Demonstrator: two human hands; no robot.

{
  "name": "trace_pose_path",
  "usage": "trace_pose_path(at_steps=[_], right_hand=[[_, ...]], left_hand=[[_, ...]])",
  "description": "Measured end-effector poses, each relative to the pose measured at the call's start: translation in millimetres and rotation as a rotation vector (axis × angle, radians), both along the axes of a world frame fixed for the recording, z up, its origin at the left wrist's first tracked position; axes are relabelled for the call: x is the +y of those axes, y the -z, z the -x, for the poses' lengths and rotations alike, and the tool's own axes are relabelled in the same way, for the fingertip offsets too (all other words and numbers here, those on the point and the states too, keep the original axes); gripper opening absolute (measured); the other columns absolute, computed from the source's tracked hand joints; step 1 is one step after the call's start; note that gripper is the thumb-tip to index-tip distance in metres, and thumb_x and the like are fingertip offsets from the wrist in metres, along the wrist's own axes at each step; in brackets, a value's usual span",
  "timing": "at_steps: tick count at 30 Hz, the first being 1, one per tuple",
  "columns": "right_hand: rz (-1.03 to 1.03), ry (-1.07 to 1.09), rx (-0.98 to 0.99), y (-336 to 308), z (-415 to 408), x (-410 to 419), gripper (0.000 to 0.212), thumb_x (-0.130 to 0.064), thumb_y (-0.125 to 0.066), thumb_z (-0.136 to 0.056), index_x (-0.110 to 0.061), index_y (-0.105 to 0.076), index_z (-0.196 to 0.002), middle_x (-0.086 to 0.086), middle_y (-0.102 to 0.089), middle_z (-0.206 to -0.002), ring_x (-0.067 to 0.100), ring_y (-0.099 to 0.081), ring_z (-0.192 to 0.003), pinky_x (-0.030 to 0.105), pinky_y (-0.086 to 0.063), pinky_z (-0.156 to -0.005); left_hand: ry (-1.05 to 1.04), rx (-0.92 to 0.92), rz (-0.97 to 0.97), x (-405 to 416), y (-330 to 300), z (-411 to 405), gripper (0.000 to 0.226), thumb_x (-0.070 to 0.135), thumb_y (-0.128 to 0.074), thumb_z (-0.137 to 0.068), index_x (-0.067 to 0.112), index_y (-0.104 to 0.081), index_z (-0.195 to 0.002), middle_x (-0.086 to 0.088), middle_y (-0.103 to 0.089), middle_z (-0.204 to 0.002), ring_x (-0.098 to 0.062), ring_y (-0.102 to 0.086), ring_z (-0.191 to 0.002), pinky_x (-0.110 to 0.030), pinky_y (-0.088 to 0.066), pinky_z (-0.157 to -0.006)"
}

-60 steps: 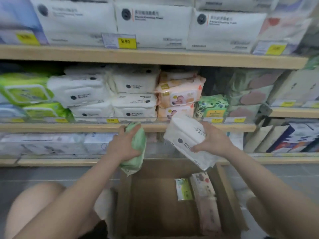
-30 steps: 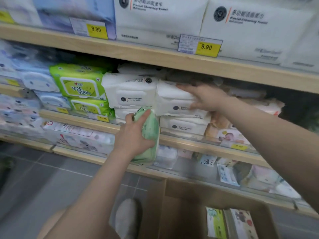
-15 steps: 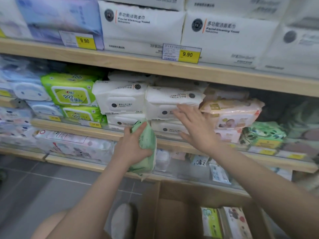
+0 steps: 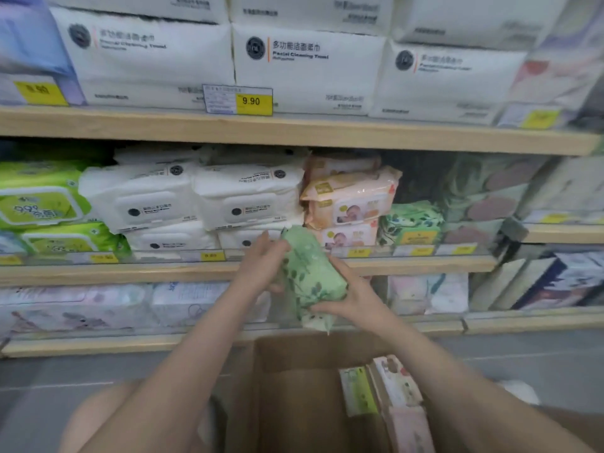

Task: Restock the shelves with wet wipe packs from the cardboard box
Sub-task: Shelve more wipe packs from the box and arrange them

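A: What's below the shelves [image 4: 294,134]?
B: A cardboard box [image 4: 294,403], packs along its right side.
A: And the hands?
B: Left hand [image 4: 261,266] and right hand [image 4: 351,297] both clasp a green wipe pack [image 4: 310,273]; finger spread looks blurred.

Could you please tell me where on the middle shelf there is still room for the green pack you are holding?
Both hands, left and right, hold the green pack. The clearest gap is the dark space above the short green stack, between the peach packs and the floral packs. Further left, the white packs and lime packs reach nearly to the shelf above.
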State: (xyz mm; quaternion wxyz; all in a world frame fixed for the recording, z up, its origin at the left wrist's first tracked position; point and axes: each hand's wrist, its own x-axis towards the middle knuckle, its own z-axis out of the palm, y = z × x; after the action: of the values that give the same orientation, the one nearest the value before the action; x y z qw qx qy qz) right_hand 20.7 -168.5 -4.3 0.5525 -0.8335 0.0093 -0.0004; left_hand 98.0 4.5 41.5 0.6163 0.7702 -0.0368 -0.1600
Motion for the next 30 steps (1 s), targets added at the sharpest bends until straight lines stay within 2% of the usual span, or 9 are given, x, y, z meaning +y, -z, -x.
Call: trace_pose_path(at_steps=[2,4,9,13,16,18,20,23,30], right_hand=[[-0.155,-0.026,0.105,-14,11,-33,0.093,-0.019,-0.089,-0.06,-0.02,-0.04,-0.139,-0.001,-0.062,-0.126,0.01,-0.061,-0.112,0.027,-0.051,-0.093],[-0.271,-0.031,0.102,-24,22,-62,0.087,-0.026,-0.089,-0.056,-0.015,-0.048,-0.132,0.003,-0.067,-0.118,0.018,-0.064,-0.108,0.032,-0.054,-0.085],[-0.464,-0.084,0.155,-47,35,-101,0.096,-0.033,-0.092,-0.047,-0.009,-0.049,-0.129,0.013,-0.063,-0.123,0.03,-0.061,-0.112,0.038,-0.053,-0.087],[-0.469,-0.134,0.214,-49,40,-115,0.086,-0.032,-0.09,-0.053,-0.016,-0.051,-0.128,0.011,-0.061,-0.126,0.029,-0.059,-0.115,0.042,-0.05,-0.093],[-0.344,-0.101,0.206,-63,48,-131,0.074,-0.011,-0.077,-0.067,-0.03,-0.05,-0.132,-0.002,-0.051,-0.137,0.029,-0.051,-0.124,0.042,-0.048,-0.099],[-0.132,-0.127,0.221,-78,49,-136,0.073,-0.005,-0.064,-0.069,-0.033,-0.046,-0.134,-0.017,-0.045,-0.135,0.004,-0.054,-0.118,0.022,-0.051,-0.09],[0.074,-0.18,0.277,-88,44,-135,0.077,-0.01,-0.071,-0.072,-0.033,-0.037,-0.137,-0.027,-0.043,-0.126,-0.01,-0.052,-0.107,0.007,-0.047,-0.08],[0.279,-0.163,0.302,-90,29,-128,0.086,-0.034,-0.082,-0.069,-0.027,-0.034,-0.14,-0.02,-0.052,-0.124,-0.002,-0.056,-0.107,0.02,-0.049,-0.092],[0.295,-0.128,0.32,-87,25,-137,0.095,-0.033,-0.084,-0.067,-0.024,-0.031,-0.145,-0.01,-0.053,-0.131,0.006,-0.059,-0.109,0.031,-0.049,-0.096]], left_hand=[[0.116,-0.055,0.051,-3,-5,-1,0.025,0.023,-0.06,-0.082,0.035,-0.063,-0.104,0.002,-0.063,-0.11,-0.017,-0.059,-0.102,-0.041,-0.052,-0.088],[0.221,-0.176,0.082,-11,-4,-2,0.032,0.02,-0.072,-0.078,0.039,-0.062,-0.102,0.004,-0.064,-0.101,-0.019,-0.059,-0.104,-0.032,-0.05,-0.083],[0.358,-0.039,0.384,-41,7,-1,0.107,0.036,-0.089,-0.05,0.048,-0.029,-0.138,0.004,-0.047,-0.137,-0.021,-0.052,-0.121,-0.042,-0.055,-0.084],[0.53,0.156,0.491,-58,9,6,0.12,0.043,-0.093,-0.034,0.024,-0.032,-0.136,-0.003,-0.072,-0.104,-0.021,-0.069,-0.092,-0.032,-0.057,-0.068],[0.408,0.15,0.488,-70,9,8,0.11,0.03,-0.094,-0.034,0.02,-0.041,-0.13,-0.006,-0.07,-0.107,-0.022,-0.07,-0.088,-0.031,-0.057,-0.065],[0.331,0.127,0.45,-77,8,10,0.097,0.016,-0.09,-0.047,0.018,-0.042,-0.132,-0.01,-0.065,-0.117,-0.024,-0.069,-0.094,-0.034,-0.058,-0.067],[0.298,0.092,0.382,-86,9,14,0.078,0.012,-0.086,-0.057,0.015,-0.049,-0.125,-0.008,-0.066,-0.113,-0.024,-0.068,-0.095,-0.036,-0.059,-0.073],[0.304,0.053,0.305,-97,11,20,0.055,0.019,-0.086,-0.058,0.019,-0.059,-0.107,-0.005,-0.07,-0.105,-0.025,-0.068,-0.095,-0.042,-0.056,-0.082],[0.306,0.127,0.234,-114,17,29,0.104,0.054,-0.087,-0.042,0.017,-0.046,-0.131,-0.005,-0.068,-0.115,-0.024,-0.066,-0.102,-0.049,-0.051,-0.091]])
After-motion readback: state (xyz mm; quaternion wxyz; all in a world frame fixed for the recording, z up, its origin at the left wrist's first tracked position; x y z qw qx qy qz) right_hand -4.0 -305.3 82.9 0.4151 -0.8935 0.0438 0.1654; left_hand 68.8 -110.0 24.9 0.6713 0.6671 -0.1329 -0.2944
